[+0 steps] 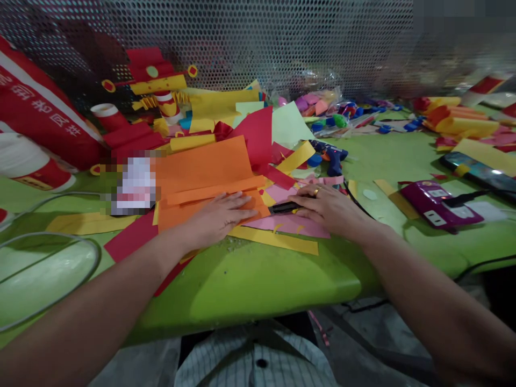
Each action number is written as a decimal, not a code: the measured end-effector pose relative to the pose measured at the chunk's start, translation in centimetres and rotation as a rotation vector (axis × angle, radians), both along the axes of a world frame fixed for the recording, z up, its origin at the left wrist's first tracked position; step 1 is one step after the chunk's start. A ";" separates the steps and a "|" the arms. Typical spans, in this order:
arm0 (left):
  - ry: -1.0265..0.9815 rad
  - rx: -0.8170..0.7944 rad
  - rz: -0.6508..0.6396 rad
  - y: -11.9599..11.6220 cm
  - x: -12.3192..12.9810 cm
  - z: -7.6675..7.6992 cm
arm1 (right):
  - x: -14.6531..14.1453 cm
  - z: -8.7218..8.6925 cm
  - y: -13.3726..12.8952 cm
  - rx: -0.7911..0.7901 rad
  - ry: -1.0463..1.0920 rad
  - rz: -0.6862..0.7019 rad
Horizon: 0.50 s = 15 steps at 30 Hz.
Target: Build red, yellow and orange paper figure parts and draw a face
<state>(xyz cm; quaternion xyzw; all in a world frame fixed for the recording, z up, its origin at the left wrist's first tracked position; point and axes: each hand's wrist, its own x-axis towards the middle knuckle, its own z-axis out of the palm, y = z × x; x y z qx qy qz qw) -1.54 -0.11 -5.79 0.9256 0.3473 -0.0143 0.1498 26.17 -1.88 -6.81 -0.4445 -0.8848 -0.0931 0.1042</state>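
My left hand point(226, 215) lies flat on orange paper point(205, 164); apart from it, my right hand point(332, 207) touches a black tool point(284, 207), though I cannot tell whether it grips. Under both spreads a glossy green table point(250, 295); beyond them rises a perforated grey screen point(242, 43).

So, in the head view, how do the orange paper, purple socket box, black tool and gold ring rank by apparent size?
Largest to smallest:
1. Orange paper
2. Purple socket box
3. Black tool, judged by its visible part; the right hand may hide some
4. Gold ring
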 end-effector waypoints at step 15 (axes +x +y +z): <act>0.015 -0.003 0.005 -0.2 0.3 0.1 | 0.1 0.5 -0.2 -0.099 0.007 0.068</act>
